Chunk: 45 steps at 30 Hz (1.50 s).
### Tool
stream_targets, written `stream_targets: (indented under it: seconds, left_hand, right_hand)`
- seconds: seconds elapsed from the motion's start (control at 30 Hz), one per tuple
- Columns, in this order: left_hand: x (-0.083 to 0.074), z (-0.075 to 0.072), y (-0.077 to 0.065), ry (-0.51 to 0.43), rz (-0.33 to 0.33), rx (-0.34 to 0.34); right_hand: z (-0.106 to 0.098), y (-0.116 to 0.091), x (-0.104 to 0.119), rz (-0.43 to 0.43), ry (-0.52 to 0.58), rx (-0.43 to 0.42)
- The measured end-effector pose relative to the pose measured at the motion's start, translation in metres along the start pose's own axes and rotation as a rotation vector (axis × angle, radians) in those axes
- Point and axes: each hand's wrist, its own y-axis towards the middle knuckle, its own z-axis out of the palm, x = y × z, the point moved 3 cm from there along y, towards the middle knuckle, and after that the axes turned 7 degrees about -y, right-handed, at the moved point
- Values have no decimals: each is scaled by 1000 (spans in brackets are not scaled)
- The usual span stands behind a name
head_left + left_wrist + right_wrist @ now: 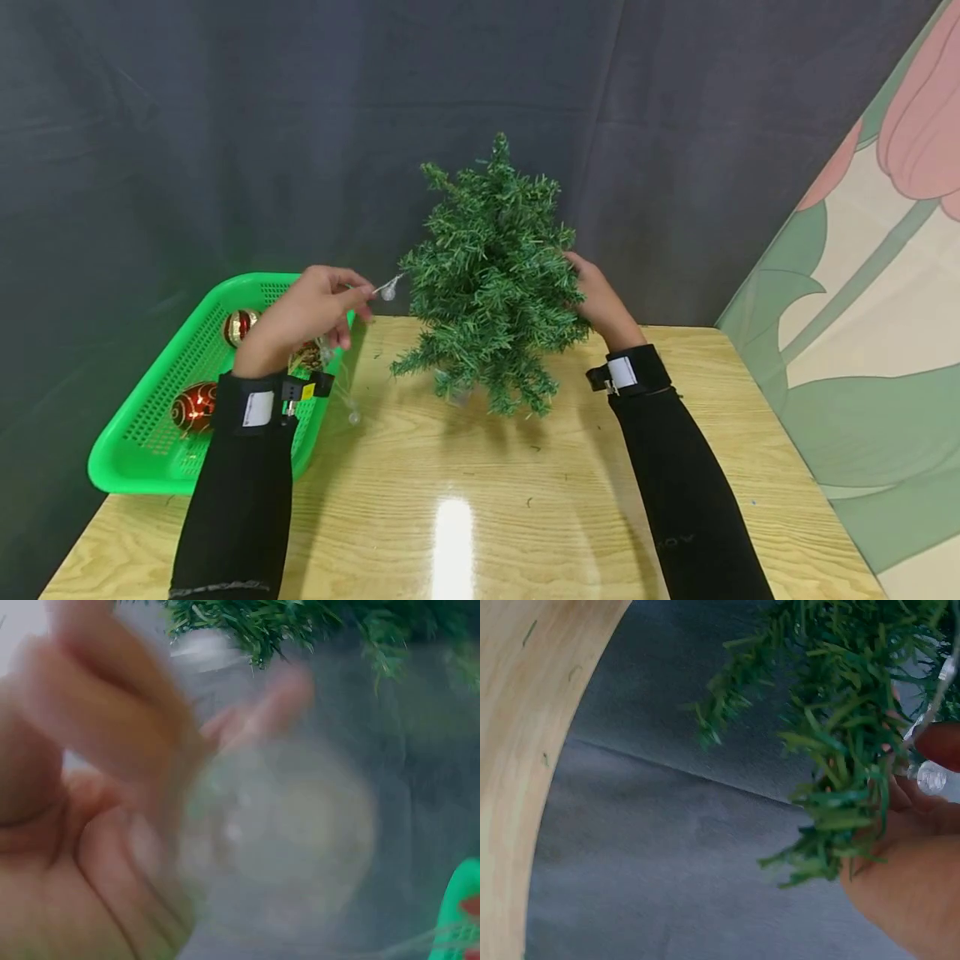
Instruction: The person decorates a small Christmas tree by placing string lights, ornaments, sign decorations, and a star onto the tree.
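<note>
A small green artificial Christmas tree (495, 283) stands upright on the table, between my two hands. My left hand (303, 312), left of the tree, pinches the thin wire of a string of lights (388, 292) between thumb and fingertips. The wire runs from there to the branches. A clear bulb (292, 832) looms blurred before the left hand in its wrist view. Behind the tree's right side, my right hand (600, 300) is partly covered by foliage. The right wrist view has its fingers holding the wire beside a small clear bulb (932, 778).
At the left stands a green plastic basket (112, 475) containing a striped bauble (240, 327) and a red bauble (193, 407). More of the light string hangs over its right side to a bulb (354, 417) by the table (525, 517). A dark curtain (300, 125) hangs behind.
</note>
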Motion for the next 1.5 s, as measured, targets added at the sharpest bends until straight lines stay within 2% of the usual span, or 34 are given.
stream_targets:
  seconds: [0.1,0.23,0.3,0.37,0.47,0.53,0.6,0.63,0.73,0.8,0.83,0.87,0.9,0.93,0.97,1.0,1.03,1.1,1.17,1.23,1.27,1.37,1.5]
  left_hand:
    - [0,8,-6,120,25,45]
    - [7,12,-11,101,67,21]
    - [12,12,-13,-1,85,28]
    - [15,12,-15,-136,119,67]
    - [17,17,-18,-378,200,197]
    - [17,25,-18,-509,265,290]
    - [15,34,-20,-617,314,372]
    - [14,40,-20,-657,332,405]
    - [11,54,-22,-747,356,467]
    - [10,63,-23,-791,360,488]
    - [9,67,-24,-805,367,494]
    - [9,71,-24,-816,371,494]
    - [9,75,-24,-826,380,499]
    - [9,78,-24,-840,384,499]
    - [9,82,-23,-853,387,498]
    - [8,86,-22,-869,389,498]
    - [8,90,-22,-890,388,495]
    - [6,97,-22,-954,376,484]
    - [3,104,-23,-1027,362,461]
    - [-1,110,-24,-1100,334,425]
    - [-4,113,-24,-1132,319,406]
    - [-10,122,-26,-1202,271,347]
    - [-16,131,-26,-1263,257,270]
  right_hand:
    - [2,1,-7,37,28,11]
    - [3,1,-13,15,27,35]
    - [5,0,-12,21,50,42]
    - [4,-1,-11,41,59,31]
    - [2,-6,-9,88,112,-8]
    - [-1,-14,-8,100,83,-56]
    - [-5,-26,-3,85,-5,-158]
    - [-8,-33,1,59,-77,-237]
    - [-12,-62,24,-99,-288,-583]
    - [-10,-85,46,-287,-349,-818]
    - [-6,-96,58,-401,-345,-899]
    - [-1,-107,70,-518,-329,-943]
    - [7,-117,80,-625,-312,-937]
    - [16,-126,89,-714,-304,-895]
    - [25,-134,97,-778,-293,-815]
    - [36,-140,103,-808,-288,-711]
    - [47,-145,107,-801,-297,-600]
    - [68,-152,111,-714,-341,-347]
    - [88,-155,109,-584,-380,-115]
    - [106,-154,105,-462,-393,78]
    - [114,-153,101,-412,-383,150]
    - [135,-148,89,-318,-336,267]
    - [154,-140,74,-283,-225,316]
